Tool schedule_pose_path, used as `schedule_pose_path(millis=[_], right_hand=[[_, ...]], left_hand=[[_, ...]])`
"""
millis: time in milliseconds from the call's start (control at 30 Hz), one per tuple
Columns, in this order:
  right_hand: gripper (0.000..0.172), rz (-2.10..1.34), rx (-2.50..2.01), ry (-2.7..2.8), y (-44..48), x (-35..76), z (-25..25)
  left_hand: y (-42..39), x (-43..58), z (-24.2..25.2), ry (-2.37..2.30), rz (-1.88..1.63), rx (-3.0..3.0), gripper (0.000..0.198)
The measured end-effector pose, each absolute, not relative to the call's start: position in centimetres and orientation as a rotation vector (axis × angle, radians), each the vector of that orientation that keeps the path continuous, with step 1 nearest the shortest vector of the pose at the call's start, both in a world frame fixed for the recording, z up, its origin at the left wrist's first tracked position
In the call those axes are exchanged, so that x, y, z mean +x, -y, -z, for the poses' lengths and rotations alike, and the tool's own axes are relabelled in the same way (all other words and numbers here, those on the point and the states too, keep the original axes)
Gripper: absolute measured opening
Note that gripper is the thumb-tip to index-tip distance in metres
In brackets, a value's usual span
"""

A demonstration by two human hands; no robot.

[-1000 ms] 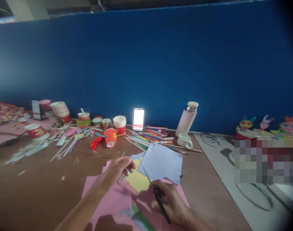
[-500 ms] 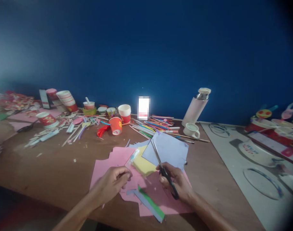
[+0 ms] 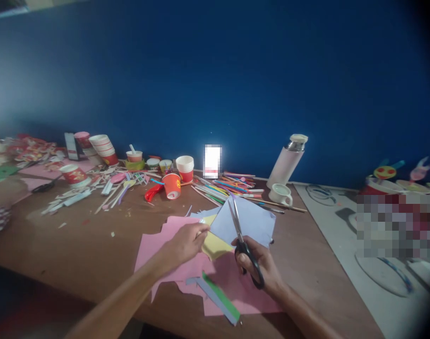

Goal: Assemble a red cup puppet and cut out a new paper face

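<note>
Right hand (image 3: 260, 264) grip clenched round scissors (image 3: 243, 242), left hand (image 3: 187, 241) pinching yellow paper (image 3: 215, 245)

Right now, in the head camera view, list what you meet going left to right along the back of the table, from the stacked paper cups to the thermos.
Stacked paper cups → tipped orange cup → white-and-red cup → coloured sticks → white mug → thermos.
</note>
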State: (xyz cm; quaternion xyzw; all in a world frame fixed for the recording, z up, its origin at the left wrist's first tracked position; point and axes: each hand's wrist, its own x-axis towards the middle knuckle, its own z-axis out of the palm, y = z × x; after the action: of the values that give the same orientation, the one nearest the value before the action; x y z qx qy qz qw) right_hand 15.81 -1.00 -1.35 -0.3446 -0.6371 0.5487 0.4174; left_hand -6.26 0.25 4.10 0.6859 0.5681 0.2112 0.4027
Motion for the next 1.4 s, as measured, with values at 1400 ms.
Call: schedule_pose_path(millis=[1400], right_hand=[[0.024, -1.094, -0.831, 1.115, -0.9, 19.5, -2.6]], left_hand=[[-7.4, -1.0, -0.9, -1.796, -0.369, 2.192, 0.024]])
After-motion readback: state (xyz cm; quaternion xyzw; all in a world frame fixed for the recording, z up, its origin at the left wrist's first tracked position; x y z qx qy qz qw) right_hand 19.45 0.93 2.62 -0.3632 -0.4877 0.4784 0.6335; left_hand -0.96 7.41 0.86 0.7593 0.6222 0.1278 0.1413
